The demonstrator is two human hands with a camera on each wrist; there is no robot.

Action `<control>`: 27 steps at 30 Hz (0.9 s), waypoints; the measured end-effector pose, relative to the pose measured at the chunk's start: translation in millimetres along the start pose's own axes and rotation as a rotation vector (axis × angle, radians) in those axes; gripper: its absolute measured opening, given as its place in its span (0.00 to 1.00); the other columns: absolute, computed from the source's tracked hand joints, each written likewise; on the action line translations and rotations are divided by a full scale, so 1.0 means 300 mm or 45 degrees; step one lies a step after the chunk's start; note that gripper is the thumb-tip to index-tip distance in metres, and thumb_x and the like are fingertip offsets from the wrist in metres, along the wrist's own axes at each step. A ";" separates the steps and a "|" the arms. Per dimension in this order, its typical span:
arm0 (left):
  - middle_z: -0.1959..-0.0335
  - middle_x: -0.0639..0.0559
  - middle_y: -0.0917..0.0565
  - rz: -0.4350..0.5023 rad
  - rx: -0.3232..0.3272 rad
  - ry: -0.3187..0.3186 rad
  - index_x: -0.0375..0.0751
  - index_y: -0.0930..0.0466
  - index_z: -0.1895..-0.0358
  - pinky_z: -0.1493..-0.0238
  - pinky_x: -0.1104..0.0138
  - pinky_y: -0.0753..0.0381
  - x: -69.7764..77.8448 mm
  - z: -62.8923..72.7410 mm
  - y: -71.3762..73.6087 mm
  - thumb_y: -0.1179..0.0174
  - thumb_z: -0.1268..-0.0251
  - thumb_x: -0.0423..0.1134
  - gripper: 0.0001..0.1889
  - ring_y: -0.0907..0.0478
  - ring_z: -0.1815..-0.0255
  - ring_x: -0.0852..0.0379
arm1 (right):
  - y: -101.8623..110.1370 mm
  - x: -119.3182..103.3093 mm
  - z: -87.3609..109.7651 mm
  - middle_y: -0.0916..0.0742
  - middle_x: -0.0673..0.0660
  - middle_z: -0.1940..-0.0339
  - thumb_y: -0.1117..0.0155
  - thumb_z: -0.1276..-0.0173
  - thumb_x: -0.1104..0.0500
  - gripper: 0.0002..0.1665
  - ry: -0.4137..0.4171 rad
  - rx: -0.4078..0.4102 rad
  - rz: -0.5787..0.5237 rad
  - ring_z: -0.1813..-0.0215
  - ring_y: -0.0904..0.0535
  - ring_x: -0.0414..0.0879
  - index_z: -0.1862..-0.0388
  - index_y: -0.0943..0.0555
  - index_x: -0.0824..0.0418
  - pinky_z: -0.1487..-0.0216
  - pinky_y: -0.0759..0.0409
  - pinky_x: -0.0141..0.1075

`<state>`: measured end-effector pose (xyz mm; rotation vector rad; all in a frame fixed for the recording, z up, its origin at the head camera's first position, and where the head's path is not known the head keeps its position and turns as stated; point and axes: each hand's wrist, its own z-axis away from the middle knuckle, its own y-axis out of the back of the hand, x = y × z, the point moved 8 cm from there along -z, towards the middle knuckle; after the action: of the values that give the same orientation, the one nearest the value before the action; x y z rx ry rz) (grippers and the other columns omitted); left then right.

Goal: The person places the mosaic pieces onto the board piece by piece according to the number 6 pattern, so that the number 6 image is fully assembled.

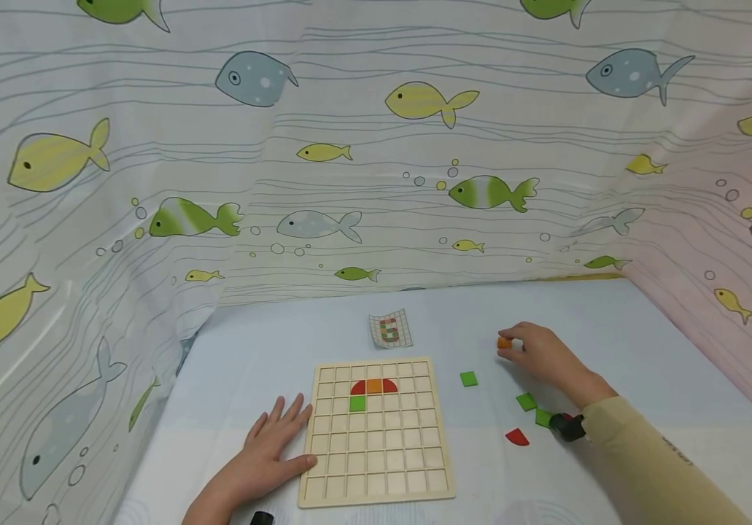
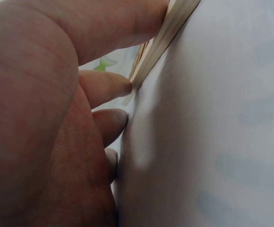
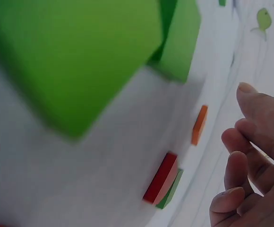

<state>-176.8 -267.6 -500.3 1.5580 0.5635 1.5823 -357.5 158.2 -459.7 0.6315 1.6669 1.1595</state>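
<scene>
The person's right hand (image 1: pixel 540 357) is reaching with thumb and forefinger parted about an orange square (image 1: pixel 504 342) and the other fingers bent. From above, the square shows between the fingertips, but the right wrist view shows it lying flat on the white cloth (image 1: pixel 270 328), short of the fingers, so nothing appears gripped. The square looks small, light, stiff and flat-sided, probably painted wood: hard to break, a little smooth, and easiest to pinch by two opposite edges, since its low sides give little to grasp.

Near that forearm lie two green squares (image 1: pixel 526 401) and a red quarter-round (image 1: pixel 517 437), whose curved edge would likely give a less sure pinch than its straight sides. A lone green square (image 1: pixel 469 379) lies between them and the board (image 1: pixel 356 485).

The left hand (image 1: pixel 267 452) is spread flat, thumb and fingertip against the board's left edge. The gridded board looks stiff and light enough to slide if nudged. Beyond it lies a paper card (image 1: pixel 390 329), thin and slightly curled.
</scene>
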 end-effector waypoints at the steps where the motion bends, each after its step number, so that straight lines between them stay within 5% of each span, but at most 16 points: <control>1: 0.20 0.46 0.49 0.003 -0.001 0.001 0.44 0.41 0.23 0.28 0.43 0.70 0.000 0.000 0.000 0.38 0.37 0.62 0.44 0.67 0.21 0.39 | 0.000 0.010 -0.004 0.16 0.61 0.48 0.30 0.34 0.54 0.27 -0.006 -0.007 0.012 0.51 0.20 0.56 0.40 0.19 0.65 0.48 0.21 0.52; 6: 0.20 0.46 0.49 0.003 -0.005 0.001 0.44 0.41 0.23 0.28 0.42 0.70 -0.004 -0.001 0.000 0.39 0.37 0.62 0.44 0.67 0.21 0.39 | -0.010 0.053 -0.027 0.16 0.62 0.47 0.30 0.33 0.54 0.26 -0.045 -0.066 0.016 0.53 0.20 0.55 0.40 0.19 0.66 0.49 0.21 0.52; 15: 0.20 0.46 0.49 -0.009 0.004 -0.002 0.44 0.41 0.23 0.28 0.42 0.69 -0.007 -0.001 -0.001 0.39 0.37 0.63 0.44 0.66 0.21 0.39 | -0.035 0.076 -0.048 0.17 0.65 0.48 0.30 0.33 0.56 0.25 -0.041 -0.120 0.055 0.43 0.23 0.62 0.42 0.19 0.70 0.42 0.25 0.56; 27: 0.20 0.46 0.49 0.004 0.001 0.000 0.44 0.41 0.23 0.28 0.43 0.69 -0.002 -0.002 -0.001 0.39 0.37 0.62 0.44 0.67 0.21 0.40 | -0.034 0.074 -0.060 0.13 0.58 0.58 0.29 0.35 0.58 0.16 -0.019 -0.146 0.142 0.50 0.19 0.57 0.54 0.14 0.68 0.47 0.21 0.52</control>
<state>-177.4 -267.6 -500.9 1.5605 0.5622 1.5852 -381.4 165.1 -476.9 0.6651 1.5568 1.3172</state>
